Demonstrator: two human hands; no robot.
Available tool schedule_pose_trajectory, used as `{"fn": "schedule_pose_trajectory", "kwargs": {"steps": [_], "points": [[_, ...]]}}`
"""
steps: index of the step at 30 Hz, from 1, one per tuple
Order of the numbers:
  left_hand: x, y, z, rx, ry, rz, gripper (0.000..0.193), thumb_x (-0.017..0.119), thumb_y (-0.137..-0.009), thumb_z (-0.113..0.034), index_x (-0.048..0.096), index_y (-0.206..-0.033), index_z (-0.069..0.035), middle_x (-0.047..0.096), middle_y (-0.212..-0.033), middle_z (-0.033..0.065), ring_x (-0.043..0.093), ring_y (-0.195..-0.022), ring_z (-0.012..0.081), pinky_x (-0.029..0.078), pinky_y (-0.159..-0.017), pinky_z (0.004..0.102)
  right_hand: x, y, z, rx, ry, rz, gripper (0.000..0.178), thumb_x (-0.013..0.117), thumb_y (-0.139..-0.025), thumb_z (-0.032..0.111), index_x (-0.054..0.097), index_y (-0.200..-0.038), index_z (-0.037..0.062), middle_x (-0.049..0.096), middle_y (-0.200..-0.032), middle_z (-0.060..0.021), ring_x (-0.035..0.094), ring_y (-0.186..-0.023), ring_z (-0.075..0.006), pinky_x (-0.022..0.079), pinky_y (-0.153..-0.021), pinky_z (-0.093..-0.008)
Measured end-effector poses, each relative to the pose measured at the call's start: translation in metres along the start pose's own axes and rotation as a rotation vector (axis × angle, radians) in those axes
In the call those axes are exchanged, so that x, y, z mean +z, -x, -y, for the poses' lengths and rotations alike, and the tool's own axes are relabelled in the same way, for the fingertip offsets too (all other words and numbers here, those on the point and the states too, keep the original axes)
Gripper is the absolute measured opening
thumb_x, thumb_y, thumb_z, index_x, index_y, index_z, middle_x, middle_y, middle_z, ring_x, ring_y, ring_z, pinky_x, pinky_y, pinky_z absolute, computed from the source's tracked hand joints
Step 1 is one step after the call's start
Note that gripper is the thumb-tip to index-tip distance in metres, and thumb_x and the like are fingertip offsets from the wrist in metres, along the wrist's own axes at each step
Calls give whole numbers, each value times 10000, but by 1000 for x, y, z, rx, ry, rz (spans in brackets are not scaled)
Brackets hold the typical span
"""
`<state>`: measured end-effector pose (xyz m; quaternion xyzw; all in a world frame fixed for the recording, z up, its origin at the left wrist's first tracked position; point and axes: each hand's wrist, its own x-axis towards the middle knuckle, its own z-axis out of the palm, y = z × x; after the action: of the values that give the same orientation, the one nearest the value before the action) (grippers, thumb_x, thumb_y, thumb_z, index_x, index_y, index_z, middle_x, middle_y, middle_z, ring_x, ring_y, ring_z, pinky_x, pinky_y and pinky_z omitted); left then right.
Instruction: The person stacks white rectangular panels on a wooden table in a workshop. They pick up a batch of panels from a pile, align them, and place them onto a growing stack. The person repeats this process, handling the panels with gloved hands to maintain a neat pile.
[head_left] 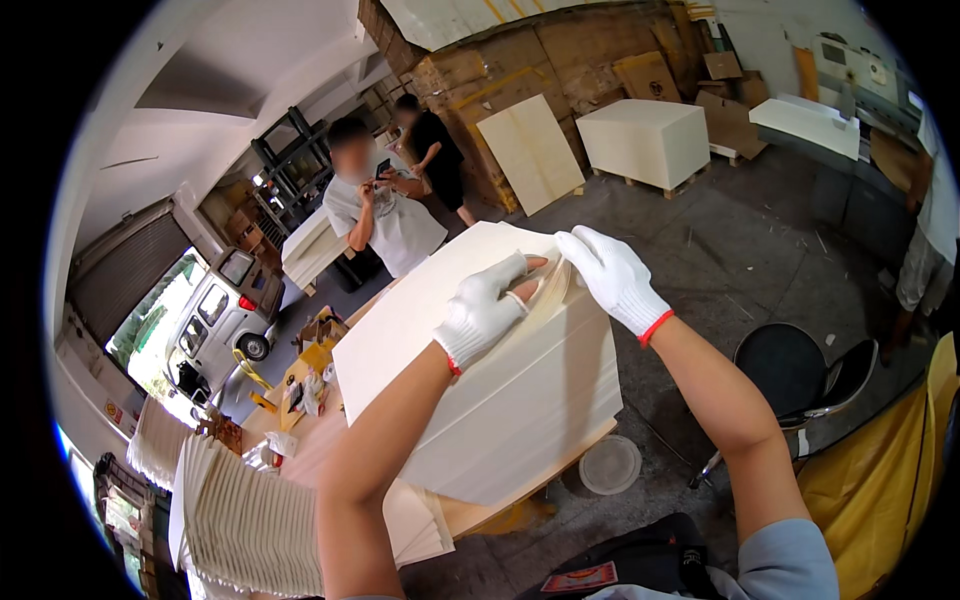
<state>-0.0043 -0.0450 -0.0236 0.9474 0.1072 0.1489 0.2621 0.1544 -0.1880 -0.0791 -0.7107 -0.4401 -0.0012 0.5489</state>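
My left hand [485, 306] and right hand [612, 275] touched the bent-up sheets [552, 297], whether closed I couldn't tell; a few seemed parted, while the stack [500, 425] under my grip looked unparted

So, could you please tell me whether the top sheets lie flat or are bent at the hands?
Bent: edges of the top sheets curve between the left hand and the right hand; how many, I cannot tell.

Gloved left hand [487, 308], right hand [610, 275] near, forearms [402, 415] converging forward
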Motion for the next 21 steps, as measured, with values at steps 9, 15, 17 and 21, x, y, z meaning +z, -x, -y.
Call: {"fn": "schedule_pose_trajectory", "kwargs": {"steps": [9, 15, 17, 21], "points": [[2, -1, 5, 36, 85, 26, 505, 734, -944, -136, 614, -1427, -54, 714, -1249, 84, 658, -1101, 176, 533, -961, 341, 10, 4, -9, -11, -17, -108, 538, 401, -1097, 537, 588, -948, 55, 597, -836, -210, 595, -824, -427, 440, -734, -487], [4, 3, 6, 189, 78, -108, 463, 670, -960, -98, 624, -1420, -80, 715, -1203, 102, 658, -1048, 176, 521, -946, 324, 9, 5, -3, 12, -16, -79, 523, 411, -1096, 531, 575, -928, 64, 585, -805, -201, 590, -788, -419, 436, -708, -482], [3, 0, 6, 154, 37, -17, 439, 678, -954, -100, 642, -1391, -81, 720, -1106, 90, 661, -939, 157, 533, -868, 322, 10, 4, -7, -7, -2, -94, 519, 411, -1096, 528, 575, -931, 64, 583, -804, -201, 589, -785, -419, 436, -705, -483], [4, 4, -8, 21, 10, 42, 381, 700, -947, -118, 673, -1325, -72, 698, -924, 46, 622, -725, 111, 522, -699, 309, 13, 4, -11, -26, 5, -121, 513, 408, -1097, 525, 585, -949, 66, 588, -817, -201, 593, -790, -421, 439, -711, -487]]}}
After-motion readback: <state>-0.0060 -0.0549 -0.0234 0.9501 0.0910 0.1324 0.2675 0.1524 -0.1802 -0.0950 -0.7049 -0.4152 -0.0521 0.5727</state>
